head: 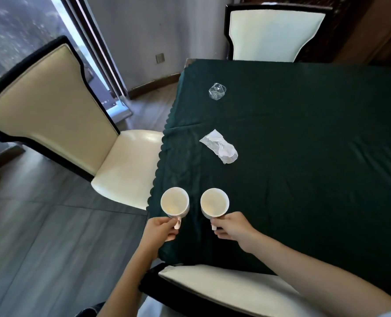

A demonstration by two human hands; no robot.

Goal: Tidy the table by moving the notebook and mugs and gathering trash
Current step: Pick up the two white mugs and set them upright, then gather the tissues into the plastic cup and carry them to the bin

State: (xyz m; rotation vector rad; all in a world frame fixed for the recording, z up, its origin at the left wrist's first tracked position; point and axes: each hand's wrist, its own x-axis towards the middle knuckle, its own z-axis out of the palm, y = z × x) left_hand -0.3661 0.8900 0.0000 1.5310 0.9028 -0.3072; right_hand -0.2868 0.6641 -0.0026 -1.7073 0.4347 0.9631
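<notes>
Two white mugs stand side by side near the table's front left corner on the dark green tablecloth (304, 156). My left hand (161, 228) grips the handle of the left mug (174, 202). The right mug (214, 203) is held by its handle in my right hand (232, 226). Both mugs look empty. Farther back lies a crumpled white plastic wrapper (219, 146), and beyond it a small clear crumpled piece of plastic (217, 91). No notebook shows in the view.
A cream chair with dark frame (59, 115) stands at the table's left side, its seat tucked at the edge. Another chair (272, 33) sits at the far end, and a third chair's back (212, 284) is right in front of me. Grey floor lies to the left.
</notes>
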